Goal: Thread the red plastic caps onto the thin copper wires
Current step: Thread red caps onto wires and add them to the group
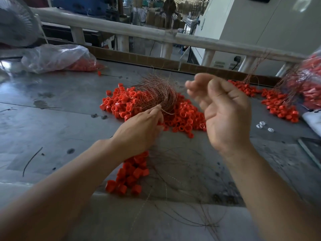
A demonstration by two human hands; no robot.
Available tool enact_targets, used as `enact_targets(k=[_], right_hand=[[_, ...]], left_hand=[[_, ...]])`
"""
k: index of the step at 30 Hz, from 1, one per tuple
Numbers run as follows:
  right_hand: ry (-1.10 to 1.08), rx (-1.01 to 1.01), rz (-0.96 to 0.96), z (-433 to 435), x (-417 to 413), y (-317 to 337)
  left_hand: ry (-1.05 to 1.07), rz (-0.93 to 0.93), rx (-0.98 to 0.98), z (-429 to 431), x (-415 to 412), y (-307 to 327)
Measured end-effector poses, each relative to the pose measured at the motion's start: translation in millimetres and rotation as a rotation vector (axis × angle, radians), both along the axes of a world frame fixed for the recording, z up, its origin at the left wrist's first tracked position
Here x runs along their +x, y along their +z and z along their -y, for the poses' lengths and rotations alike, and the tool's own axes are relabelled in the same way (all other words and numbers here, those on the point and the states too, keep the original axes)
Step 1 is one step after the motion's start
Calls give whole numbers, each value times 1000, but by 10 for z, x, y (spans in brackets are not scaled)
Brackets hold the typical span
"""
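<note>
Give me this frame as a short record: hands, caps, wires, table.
left hand: low, fingers pinching at the copper wire bundle
right hand: raised, palm to camera, fingers curled, blurred; hold unclear
red caps: loose pile mid-table, bundle lying on it; smaller cluster near the front edge
bag: far left, more caps inside
table: grey metal

A grey, stained table (57, 105) was seen. A broad heap of red plastic caps (182, 119) was spread at its middle, with a tangle of thin copper wires (156, 94) laid on top. A smaller clump of caps (128, 176) was set near the front edge beside loose wire strands (182, 171). A clear plastic bag (55, 58) was laid far left, and small white pieces (264, 126) at the right.
</note>
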State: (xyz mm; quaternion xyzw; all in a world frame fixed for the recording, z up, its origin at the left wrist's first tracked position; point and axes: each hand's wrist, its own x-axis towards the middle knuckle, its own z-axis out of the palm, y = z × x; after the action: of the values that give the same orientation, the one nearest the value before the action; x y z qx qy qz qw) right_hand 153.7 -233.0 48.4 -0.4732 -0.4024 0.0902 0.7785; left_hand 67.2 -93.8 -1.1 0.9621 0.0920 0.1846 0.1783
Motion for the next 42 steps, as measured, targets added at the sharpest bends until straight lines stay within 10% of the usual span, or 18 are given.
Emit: enact_targets(k=[5,15,42], right_hand=[[-203,-4,-39,156,108,132],[-241,-298,479,117,-6,54],[-71,-450,555,-3,-269,-149]], left_hand=[[-5,100,-144,5,-43,55],[-17,373,-903,116,-459,250],[-127,456,-1009,168,-503,203]])
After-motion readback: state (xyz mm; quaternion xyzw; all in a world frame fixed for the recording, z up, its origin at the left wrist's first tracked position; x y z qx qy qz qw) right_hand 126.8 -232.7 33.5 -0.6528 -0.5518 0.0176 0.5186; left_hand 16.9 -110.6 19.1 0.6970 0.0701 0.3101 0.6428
